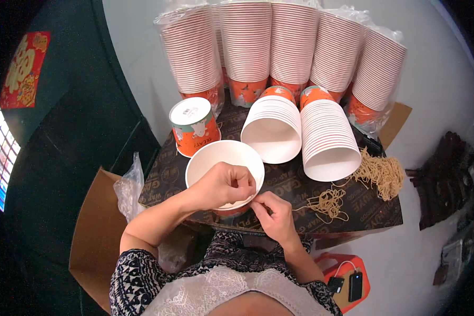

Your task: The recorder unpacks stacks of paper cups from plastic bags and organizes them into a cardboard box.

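Note:
A white-lined paper bucket (224,152) with an orange outside stands upright at the table's near edge, its mouth facing me. My left hand (227,185) reaches over the mouth, fingers curled in a pinch against the inside near the rim. Outside that same rim, my right hand (272,210) has thumb and forefinger pressed together; what the fingertips of either hand hold is too small to make out. A loose tangle of tan twine (329,204) lies to the right, one strand trailing toward my right hand. Behind it rests a thicker bundle of twine (382,175).
Two nested stacks of buckets (329,142) lie on their sides, mouths toward me. An upturned orange bucket (195,129) sits back left. Tall plastic-wrapped stacks (245,47) line the back. A cardboard box (92,226) stands left; a red stool (363,287) holds dark devices below right.

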The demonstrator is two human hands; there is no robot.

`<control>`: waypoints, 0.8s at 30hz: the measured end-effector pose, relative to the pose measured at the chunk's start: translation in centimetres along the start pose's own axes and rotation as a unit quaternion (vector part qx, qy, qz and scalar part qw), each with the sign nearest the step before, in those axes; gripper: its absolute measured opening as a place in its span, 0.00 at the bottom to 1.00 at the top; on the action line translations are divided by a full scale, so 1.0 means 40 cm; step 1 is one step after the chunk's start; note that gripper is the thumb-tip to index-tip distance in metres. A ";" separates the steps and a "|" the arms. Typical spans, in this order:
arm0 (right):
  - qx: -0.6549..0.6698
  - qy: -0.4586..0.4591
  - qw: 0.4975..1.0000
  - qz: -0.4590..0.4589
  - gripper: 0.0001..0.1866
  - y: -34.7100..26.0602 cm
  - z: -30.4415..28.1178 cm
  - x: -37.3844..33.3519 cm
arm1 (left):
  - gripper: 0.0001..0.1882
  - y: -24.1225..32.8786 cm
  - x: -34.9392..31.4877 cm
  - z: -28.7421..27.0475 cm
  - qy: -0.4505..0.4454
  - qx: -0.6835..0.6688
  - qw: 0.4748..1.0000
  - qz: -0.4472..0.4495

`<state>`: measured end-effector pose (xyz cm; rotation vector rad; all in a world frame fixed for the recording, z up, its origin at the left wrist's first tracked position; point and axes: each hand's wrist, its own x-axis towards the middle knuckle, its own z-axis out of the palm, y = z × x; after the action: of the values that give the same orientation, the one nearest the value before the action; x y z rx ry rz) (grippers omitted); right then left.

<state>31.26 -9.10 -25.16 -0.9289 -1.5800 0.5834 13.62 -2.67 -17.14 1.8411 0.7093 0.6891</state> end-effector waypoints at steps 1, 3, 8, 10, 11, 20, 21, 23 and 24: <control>0.002 -0.003 1.000 0.002 0.03 -0.002 -0.002 0.000 | 0.08 0.011 0.005 -0.002 -0.019 -0.067 0.995 -0.074; -0.002 -0.007 1.000 0.000 0.03 -0.001 -0.008 0.001 | 0.08 0.033 0.010 -0.007 -0.029 -0.105 0.989 -0.103; -0.006 -0.021 1.000 -0.007 0.02 -0.013 -0.017 0.012 | 0.07 0.040 0.021 -0.016 -0.034 -0.148 0.977 -0.151; -0.004 -0.075 0.997 0.036 0.04 -0.020 -0.041 0.021 | 0.04 0.030 0.024 -0.016 -0.033 -0.122 0.983 -0.131; -0.008 -0.068 0.997 0.029 0.03 -0.024 -0.055 0.028 | 0.04 0.030 0.024 -0.018 -0.033 -0.122 0.983 -0.131; 0.006 -0.063 0.998 -0.009 0.03 -0.088 -0.105 0.130 | 0.05 0.019 0.030 -0.017 -0.082 -0.114 0.984 -0.112; 0.007 -0.064 0.998 -0.009 0.03 -0.094 -0.094 0.140 | 0.05 0.017 0.032 -0.016 -0.087 -0.109 0.984 -0.111; 0.065 -0.115 0.991 0.023 0.04 -0.104 -0.079 0.155 | 0.05 0.023 0.039 -0.011 -0.094 -0.104 0.984 -0.109; 0.053 -0.141 0.988 0.013 0.06 -0.097 -0.077 0.162 | 0.05 0.031 0.043 -0.008 -0.098 -0.084 0.986 -0.105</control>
<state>33.09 -6.35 -17.71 -0.8137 -1.7711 0.8388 14.72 -1.61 -15.64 1.6250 0.6815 0.4099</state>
